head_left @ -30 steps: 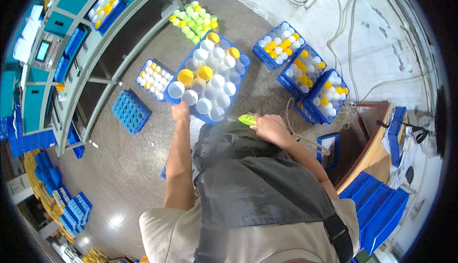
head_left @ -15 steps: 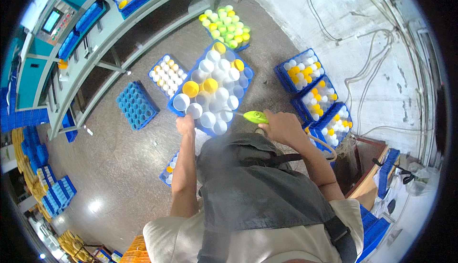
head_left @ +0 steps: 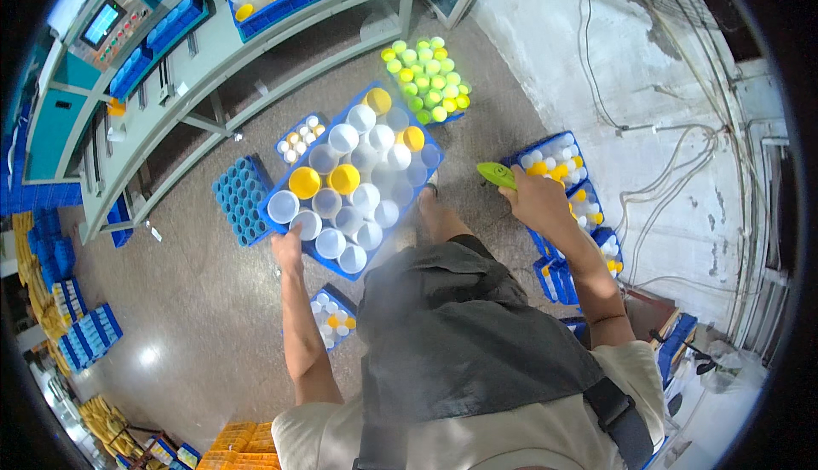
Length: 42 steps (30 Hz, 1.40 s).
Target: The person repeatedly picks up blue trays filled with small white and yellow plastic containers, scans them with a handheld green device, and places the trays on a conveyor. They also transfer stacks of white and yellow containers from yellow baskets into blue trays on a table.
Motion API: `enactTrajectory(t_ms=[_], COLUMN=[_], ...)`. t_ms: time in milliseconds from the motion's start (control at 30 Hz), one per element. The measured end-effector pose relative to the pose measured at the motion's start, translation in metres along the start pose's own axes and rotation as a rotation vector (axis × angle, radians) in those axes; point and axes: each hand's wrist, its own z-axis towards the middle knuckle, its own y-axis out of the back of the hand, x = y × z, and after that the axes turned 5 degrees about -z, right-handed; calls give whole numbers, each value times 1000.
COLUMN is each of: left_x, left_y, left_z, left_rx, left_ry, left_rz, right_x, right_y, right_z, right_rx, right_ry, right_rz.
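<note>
My left hand [head_left: 288, 253] grips the near left corner of a blue crate [head_left: 322, 260], its thumb over the rim. Standing inside the crate are several white open cups [head_left: 331, 244] and a few yellow cups [head_left: 304, 182]. The crate is held tilted in front of me. My right hand [head_left: 545, 201] is closed round a bright green air blow gun [head_left: 496, 174], well to the right of the crate. The gun's nozzle is hard to make out, and its hose is hidden now.
Filled blue crates [head_left: 555, 148] stack along the right wall. On the floor are a light-blue holder [head_left: 245, 201], a green-lit crate of cups [head_left: 426, 78] and another crate [head_left: 334, 321]. A long machine bench [head_left: 192, 74] curves along the left, bearing more crates.
The crate has moved left and nearer with my left hand. My right hand has drawn the air blow gun away from the crate, to the right and upward in view.
</note>
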Motion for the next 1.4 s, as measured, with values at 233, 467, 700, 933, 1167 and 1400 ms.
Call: enactTrajectory(t_ms=[233,467,700,933,1167,1400], left_x=[-86,-196,-284,-354,-483,-568], left_y=[-34,-108,-301,-539,-545,-310], left_z=[54,125,244,373,462,546], left_rx=[28,23,314,452,584,1203], left_ry=[-44,181,254,139,163,-53], left_rz=[-135,-295,-930,-929,-1167,-165], right_x=[-23,-97,-138,-133,-85,40], right_y=[-5,27,32,19,-11,-2], right_z=[188,273,353,391,434,569], right_rx=[-176,133,146,47,73,132], right_ry=[131,-18,-286,-335,-454,-555], right_rz=[109,85,287,410,525,623])
